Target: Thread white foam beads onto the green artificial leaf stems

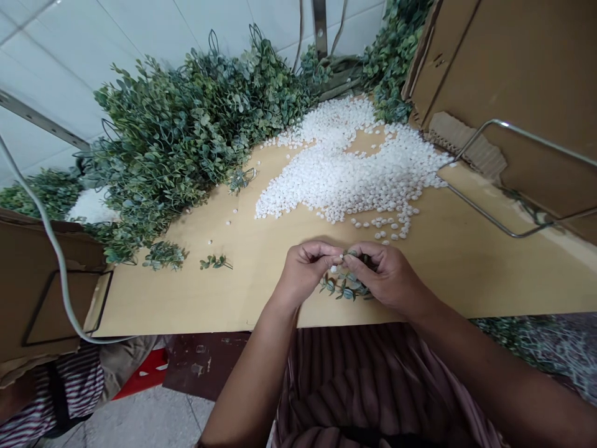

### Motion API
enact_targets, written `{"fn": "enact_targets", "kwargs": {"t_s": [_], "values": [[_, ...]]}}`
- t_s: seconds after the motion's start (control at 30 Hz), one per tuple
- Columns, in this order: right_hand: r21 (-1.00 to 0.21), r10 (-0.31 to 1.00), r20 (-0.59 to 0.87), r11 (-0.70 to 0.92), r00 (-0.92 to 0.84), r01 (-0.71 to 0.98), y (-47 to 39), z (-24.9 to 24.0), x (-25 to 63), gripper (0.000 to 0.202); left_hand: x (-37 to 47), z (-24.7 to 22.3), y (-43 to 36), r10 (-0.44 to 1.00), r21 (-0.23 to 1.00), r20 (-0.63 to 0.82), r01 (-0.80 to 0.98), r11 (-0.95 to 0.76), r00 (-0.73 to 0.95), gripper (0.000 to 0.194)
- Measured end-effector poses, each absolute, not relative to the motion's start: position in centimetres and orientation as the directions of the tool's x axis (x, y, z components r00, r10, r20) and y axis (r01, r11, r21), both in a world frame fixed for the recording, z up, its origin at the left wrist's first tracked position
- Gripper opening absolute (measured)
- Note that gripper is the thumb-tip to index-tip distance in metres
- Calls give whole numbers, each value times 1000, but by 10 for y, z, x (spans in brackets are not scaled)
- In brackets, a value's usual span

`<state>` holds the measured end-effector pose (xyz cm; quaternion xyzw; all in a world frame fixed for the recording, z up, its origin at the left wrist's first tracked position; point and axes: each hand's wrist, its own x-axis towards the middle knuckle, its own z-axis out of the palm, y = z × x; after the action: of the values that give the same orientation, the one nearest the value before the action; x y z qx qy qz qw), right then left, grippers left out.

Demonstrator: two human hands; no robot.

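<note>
Near the table's front edge, my two hands meet fingertip to fingertip. My right hand (389, 274) is closed round an artificial leaf sprig (347, 289), whose grey-green leaves hang below the fingers. Thumb and forefinger of my left hand (305, 267) pinch at a small white plastic bead (341, 256) against the sprig's stem end. Another white bead (333, 269) shows just under the left fingertips; what bears it is hidden. Beyond the hands spreads a large heap of the same white beads (326, 174). A short loose sprig (215, 262) lies to the left.
A big pile of artificial greenery (177, 124) stands at the back left against the tiled wall. Cardboard boxes (522, 81) with metal wire frames (513, 235) flank the table (252, 292). A pale cable (56, 249) hangs at left, near another person's striped sleeve (79, 389).
</note>
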<state>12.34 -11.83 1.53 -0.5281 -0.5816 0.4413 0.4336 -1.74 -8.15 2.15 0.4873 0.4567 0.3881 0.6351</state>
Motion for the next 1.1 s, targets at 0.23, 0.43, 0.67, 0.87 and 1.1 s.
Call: {"fn": "enact_targets", "kwargs": {"t_s": [0.23, 0.43, 0.67, 0.87, 1.1], "values": [[-974, 997, 34, 50, -74, 223, -117, 16, 123, 22, -17, 23, -81, 931, 961, -238, -72, 267, 276, 14], [-991, 999, 4, 8, -34, 131, -114, 16, 122, 22, -17, 26, -82, 930, 941, -250, -160, 299, 268, 19], [-988, 999, -25, -20, -30, 155, -114, 17, 121, 24, -10, 27, -80, 939, 948, -250, -137, 287, 238, 23], [-992, 999, -13, -9, -33, 123, -113, 17, 121, 25, -12, 28, -81, 941, 959, -208, -131, 250, 267, 23], [-905, 975, -213, -170, 69, -391, -109, 14, 125, 30, -51, 30, -82, 991, 995, -88, -57, 83, -100, 17]]}}
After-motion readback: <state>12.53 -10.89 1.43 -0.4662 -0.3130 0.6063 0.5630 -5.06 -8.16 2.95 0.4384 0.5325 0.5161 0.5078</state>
